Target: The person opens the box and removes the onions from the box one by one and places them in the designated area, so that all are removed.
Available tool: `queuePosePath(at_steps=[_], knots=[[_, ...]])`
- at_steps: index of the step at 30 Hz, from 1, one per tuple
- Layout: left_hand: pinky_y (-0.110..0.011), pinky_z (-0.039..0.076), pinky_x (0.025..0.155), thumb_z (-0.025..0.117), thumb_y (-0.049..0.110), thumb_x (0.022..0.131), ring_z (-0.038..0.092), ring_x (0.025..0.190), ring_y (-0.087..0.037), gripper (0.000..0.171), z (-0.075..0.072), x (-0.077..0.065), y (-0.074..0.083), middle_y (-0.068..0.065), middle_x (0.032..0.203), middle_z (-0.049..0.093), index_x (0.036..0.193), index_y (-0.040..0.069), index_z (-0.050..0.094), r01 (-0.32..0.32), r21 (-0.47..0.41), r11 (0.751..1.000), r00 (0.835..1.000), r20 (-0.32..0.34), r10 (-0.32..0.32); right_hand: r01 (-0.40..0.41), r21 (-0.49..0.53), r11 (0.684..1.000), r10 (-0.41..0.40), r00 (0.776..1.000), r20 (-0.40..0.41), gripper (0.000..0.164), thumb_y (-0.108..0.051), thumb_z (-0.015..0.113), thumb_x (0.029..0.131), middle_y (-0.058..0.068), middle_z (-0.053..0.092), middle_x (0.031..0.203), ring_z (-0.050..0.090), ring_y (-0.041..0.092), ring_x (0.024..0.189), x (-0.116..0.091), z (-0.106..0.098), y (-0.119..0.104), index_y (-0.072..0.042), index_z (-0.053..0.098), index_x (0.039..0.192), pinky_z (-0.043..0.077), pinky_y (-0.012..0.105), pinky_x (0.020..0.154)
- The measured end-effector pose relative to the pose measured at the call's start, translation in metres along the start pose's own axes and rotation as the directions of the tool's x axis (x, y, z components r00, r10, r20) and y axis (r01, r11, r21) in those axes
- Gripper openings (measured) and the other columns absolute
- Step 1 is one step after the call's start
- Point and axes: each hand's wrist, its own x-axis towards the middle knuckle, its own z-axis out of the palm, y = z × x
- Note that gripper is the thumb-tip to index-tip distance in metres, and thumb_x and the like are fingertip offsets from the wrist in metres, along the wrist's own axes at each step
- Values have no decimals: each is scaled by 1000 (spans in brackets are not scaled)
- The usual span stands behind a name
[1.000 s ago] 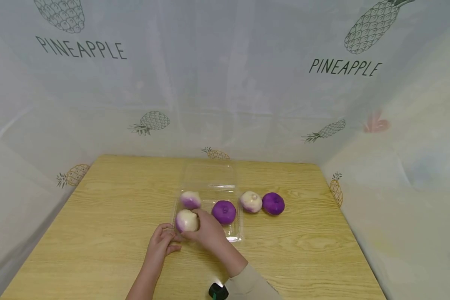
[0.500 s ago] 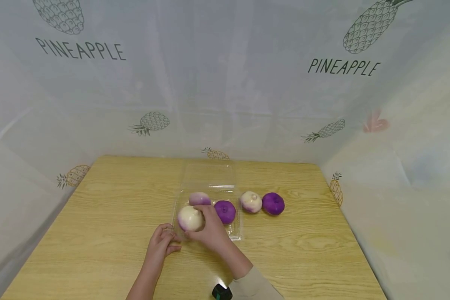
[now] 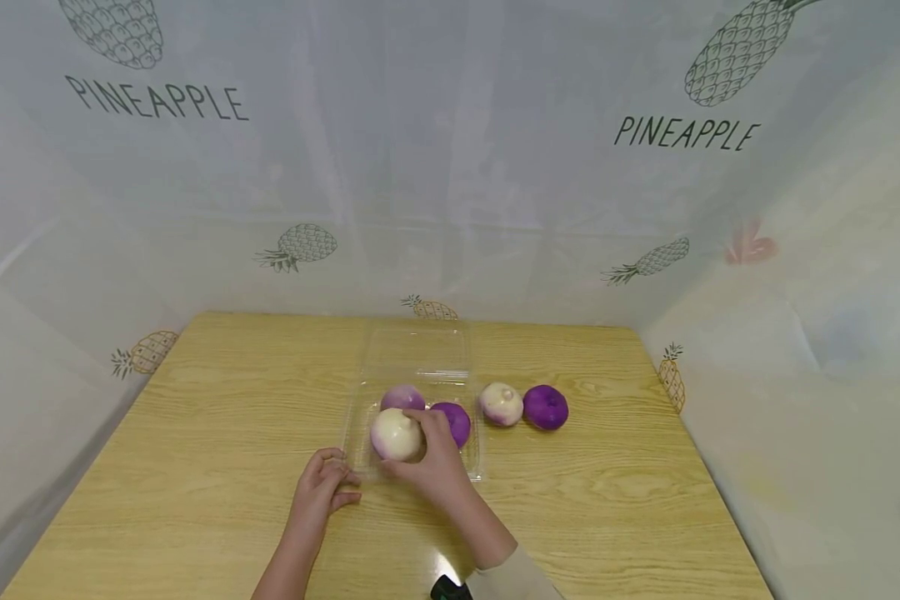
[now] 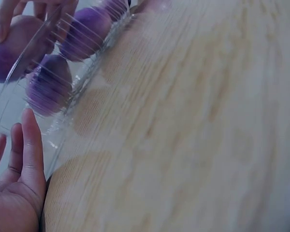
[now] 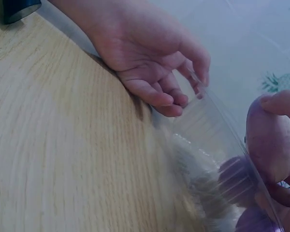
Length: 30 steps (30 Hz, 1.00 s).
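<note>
My right hand (image 3: 438,462) grips a white-and-purple turnip (image 3: 397,435) from its right side, thumb in front and fingers behind. It is over the front of a clear plastic clamshell container (image 3: 362,467), whose lid lies back. Behind it in the container sits another purple-and-white turnip (image 3: 402,397). A deep purple round vegetable (image 3: 457,422) is on the right, partly hidden by my right hand. My left hand (image 3: 322,486) is at the front left corner, loose fingers (image 5: 157,96) touching the rim. The right wrist view shows the held turnip (image 5: 270,140) above the container's edge.
Just right of the container, a whitish turnip (image 3: 502,404) and a deep purple round vegetable (image 3: 546,407) lie side by side on the wooden table (image 3: 615,492). A pineapple-print curtain (image 3: 450,167) stands behind and on both sides. A black object (image 3: 450,588) is by my right wrist.
My right hand has moved the gripped turnip rightward, away from the left wall. The turnip behind has shifted right and turned. My left hand has stayed at the corner.
</note>
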Motion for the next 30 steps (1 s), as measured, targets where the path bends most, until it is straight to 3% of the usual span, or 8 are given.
queuePosePath(at_steps=[7,14,23,30], knots=[[-36,59,70,51,10,101,62,87,-22,26,0,-1,1,-15,97,58,121,-3,42,-5,5,1000,1000,1,5,-30,75,997,31,999,-10,73,-21,87,72,6,44,127,49,25,117,-2,-11,3,-10,51,134,44,45,99],[-35,59,70,50,9,100,62,86,-22,25,-1,-1,-1,-17,96,59,121,-4,42,-20,23,1000,1000,12,19,-49,138,989,53,998,-25,71,-19,87,73,8,42,129,47,24,114,-6,-21,7,-10,50,133,49,36,92],[-35,59,70,51,9,100,62,85,-22,25,-1,-1,-1,-17,95,60,121,-3,44,-19,27,999,1000,6,19,-27,151,988,40,995,-88,72,-22,88,72,8,46,126,51,23,108,-9,-27,12,-10,51,132,51,33,87],[-35,59,70,51,11,101,62,86,-22,26,-1,-1,-1,-16,95,60,121,-3,43,-27,33,999,1000,11,26,-40,149,988,57,992,-109,73,-23,88,72,6,46,125,51,23,111,-12,-34,18,-14,50,134,50,34,90]])
